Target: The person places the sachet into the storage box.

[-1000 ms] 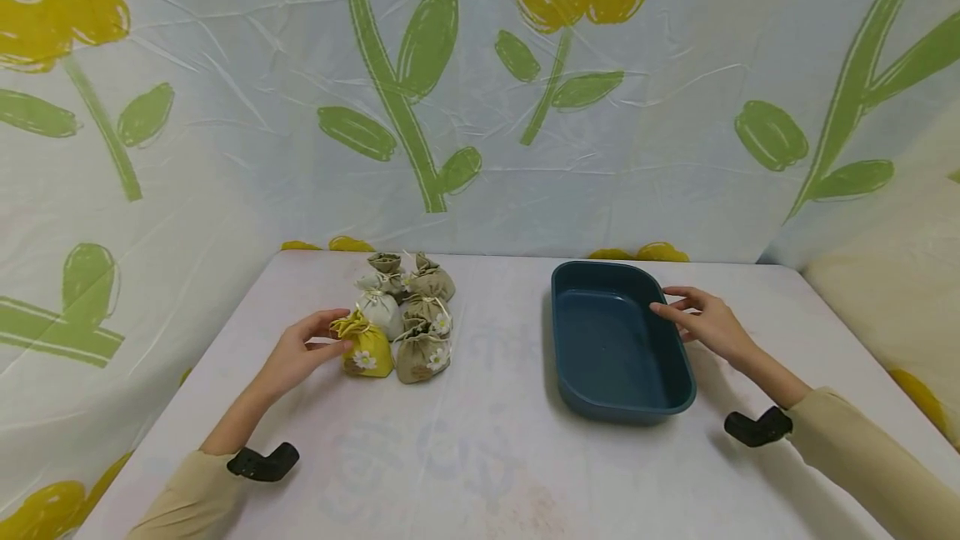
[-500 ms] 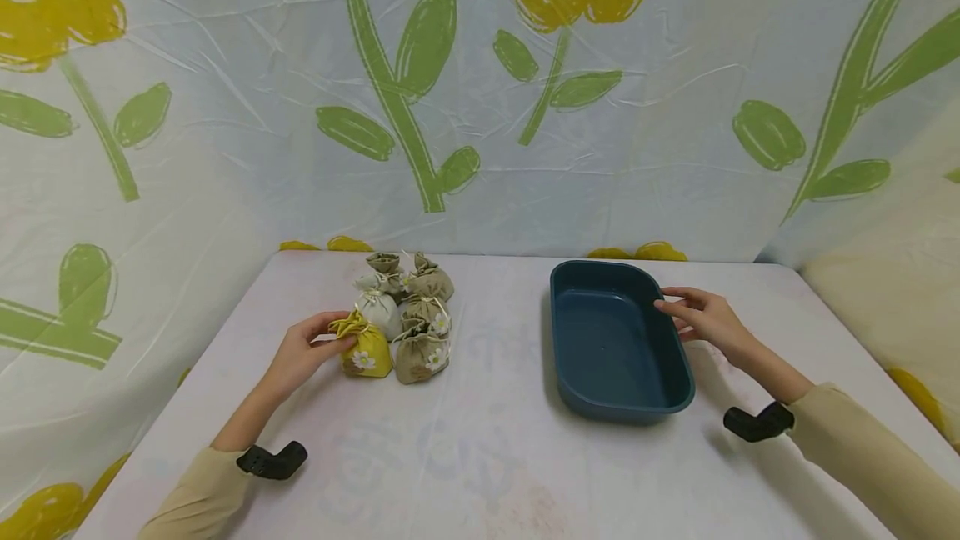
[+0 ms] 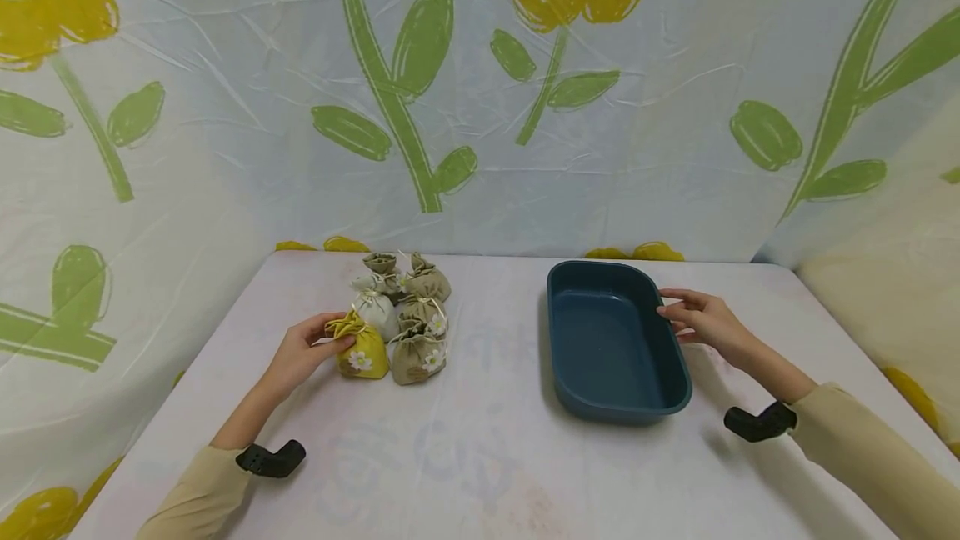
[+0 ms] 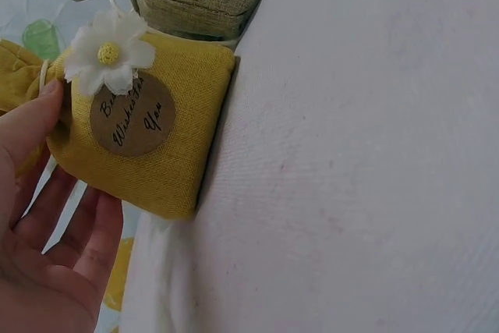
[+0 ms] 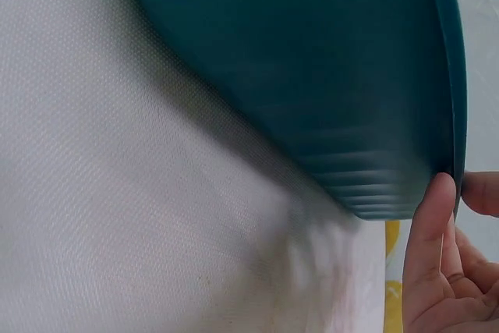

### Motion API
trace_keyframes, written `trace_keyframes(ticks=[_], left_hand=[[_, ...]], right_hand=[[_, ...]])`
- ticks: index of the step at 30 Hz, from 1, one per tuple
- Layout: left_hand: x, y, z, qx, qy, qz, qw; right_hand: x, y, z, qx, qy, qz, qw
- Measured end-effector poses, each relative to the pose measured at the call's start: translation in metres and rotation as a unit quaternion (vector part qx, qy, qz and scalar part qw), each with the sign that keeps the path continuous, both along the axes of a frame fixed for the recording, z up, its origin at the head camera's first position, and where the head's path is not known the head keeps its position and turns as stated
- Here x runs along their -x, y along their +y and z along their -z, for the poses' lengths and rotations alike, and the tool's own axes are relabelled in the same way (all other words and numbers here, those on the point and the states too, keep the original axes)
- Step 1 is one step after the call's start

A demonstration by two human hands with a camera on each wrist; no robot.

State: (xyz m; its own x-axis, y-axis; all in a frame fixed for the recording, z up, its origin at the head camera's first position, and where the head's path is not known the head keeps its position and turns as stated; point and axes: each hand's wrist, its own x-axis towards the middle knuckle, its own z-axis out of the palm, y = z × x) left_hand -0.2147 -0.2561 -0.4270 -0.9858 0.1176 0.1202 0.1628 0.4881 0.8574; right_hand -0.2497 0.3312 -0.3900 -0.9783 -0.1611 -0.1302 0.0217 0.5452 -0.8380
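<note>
Left of centre in the head view, the left hand (image 3: 302,350) pinches the yellow bag (image 3: 363,353) by its neck, the grip narrow. The white bag (image 3: 378,317) and tan bags (image 3: 417,359) cluster beside it. Right of centre, the right hand (image 3: 711,327) pinches the right rim of the blue tub (image 3: 615,348) on the tabletop (image 3: 480,473).

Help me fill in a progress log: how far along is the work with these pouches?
Barely begun, it seems. Done: the tub stands on the table, with no pouch in it. In hand: the left hand pinches the yellow pouch, while the right hand holds the tub's rim. Remaining: five other pouches stand grouped beside it; filling the tub, if intended, lies ahead.
</note>
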Motion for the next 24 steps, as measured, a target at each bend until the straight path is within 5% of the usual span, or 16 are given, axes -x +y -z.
trace_keyframes(ticks=[11, 24], left_hand=[[0.009, 0.002, -0.001, -0.029, -0.028, 0.019, 0.999], [0.007, 0.01, 0.001, -0.035, -0.011, -0.009, 0.9993]], right_hand=[[0.002, 0.001, -0.005, 0.0, -0.002, -0.002, 1.0], [-0.001, 0.0, 0.003, 0.021, -0.011, 0.001, 0.9997]])
